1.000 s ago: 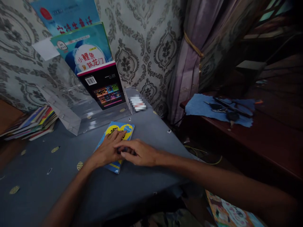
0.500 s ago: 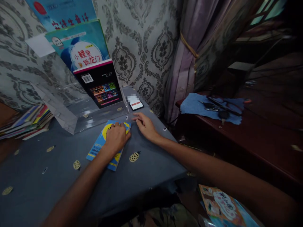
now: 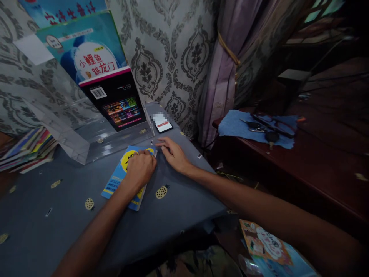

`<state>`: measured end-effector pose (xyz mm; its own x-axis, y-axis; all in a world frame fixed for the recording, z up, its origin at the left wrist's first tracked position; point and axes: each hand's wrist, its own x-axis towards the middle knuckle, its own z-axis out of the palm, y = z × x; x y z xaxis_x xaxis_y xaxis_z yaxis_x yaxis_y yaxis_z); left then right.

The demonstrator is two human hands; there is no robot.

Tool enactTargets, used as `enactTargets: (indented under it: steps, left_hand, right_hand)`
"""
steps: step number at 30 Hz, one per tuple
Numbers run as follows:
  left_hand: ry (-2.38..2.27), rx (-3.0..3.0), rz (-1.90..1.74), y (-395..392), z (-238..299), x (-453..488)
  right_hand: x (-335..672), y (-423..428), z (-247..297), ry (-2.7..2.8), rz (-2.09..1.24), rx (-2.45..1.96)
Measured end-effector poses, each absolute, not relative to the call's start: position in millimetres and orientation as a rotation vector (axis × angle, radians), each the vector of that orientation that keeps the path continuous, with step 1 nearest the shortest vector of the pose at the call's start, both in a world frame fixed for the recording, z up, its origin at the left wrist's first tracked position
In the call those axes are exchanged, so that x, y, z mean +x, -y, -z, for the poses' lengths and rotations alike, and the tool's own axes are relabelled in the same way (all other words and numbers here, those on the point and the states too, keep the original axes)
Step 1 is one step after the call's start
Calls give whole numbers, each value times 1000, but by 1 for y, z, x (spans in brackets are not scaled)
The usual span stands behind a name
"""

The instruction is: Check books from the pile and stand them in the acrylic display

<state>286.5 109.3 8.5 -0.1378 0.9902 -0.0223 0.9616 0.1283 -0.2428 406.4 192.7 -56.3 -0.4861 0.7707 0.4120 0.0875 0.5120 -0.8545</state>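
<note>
A blue book with a yellow circle on its cover (image 3: 115, 177) lies closed and slanted on the table. Across its upper right part rests my left hand (image 3: 142, 166), palm down, fingers bent against the cover; its fingertips are partly hidden. Just right of the book's top corner, my right hand (image 3: 173, 154) hovers or rests near the cloth with its fingers stretched to the left. Nothing shows in its fingers. Beyond both hands stands a clear acrylic book rack (image 3: 108, 148), holding a black book with a barcode (image 3: 100, 94) and a blue picture book (image 3: 83, 42) behind it.
A phone (image 3: 163, 126) lies beside the rack. Stacked books (image 3: 31, 150) sit at the left. On a dark red surface at right, a blue cloth (image 3: 230, 125) carries keys and glasses. More books (image 3: 268, 246) lie below the table's edge (image 3: 201, 221).
The view has shifted slightly, so most things appear a little further left. My left thumb, seen sticking out before, is now drawn in closer. My right hand remains beside the book.
</note>
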Motion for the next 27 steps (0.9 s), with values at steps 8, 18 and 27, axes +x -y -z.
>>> enactTargets:
  steps: [8, 18, 27]
  left_hand:
    - [2194, -2004, -313, -109, -13, 284]
    - [2223, -1981, -335, -109, -10, 286]
    - [2207, -1961, -317, -109, -1, 290]
  right_hand:
    - [409, -188, 52, 1924, -995, -694]
    - [409, -186, 51, 1972, -956, -661]
    - [408, -187, 56, 2167, -813, -818]
